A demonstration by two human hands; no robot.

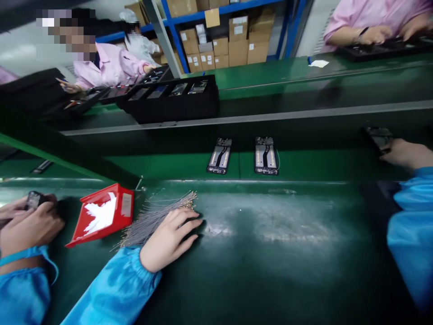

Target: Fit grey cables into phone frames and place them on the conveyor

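Right hand [169, 237] lies flat, fingers spread, on wire bundle [158, 214] just right of red tray [103, 215]; left hand [29, 221], left of tray, grips small dark part [34, 198].

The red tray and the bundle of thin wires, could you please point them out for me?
red tray [126, 205], head view, on its right wall.
bundle of thin wires [158, 212], head view, mid-bundle.

A bundle of thin grey wires [154, 215] with gold-coloured tips lies fanned out on the green surface [287, 253], near left, just right of a red tray. A small dark phone frame [34, 199] sits at the far left edge, gripped upright.
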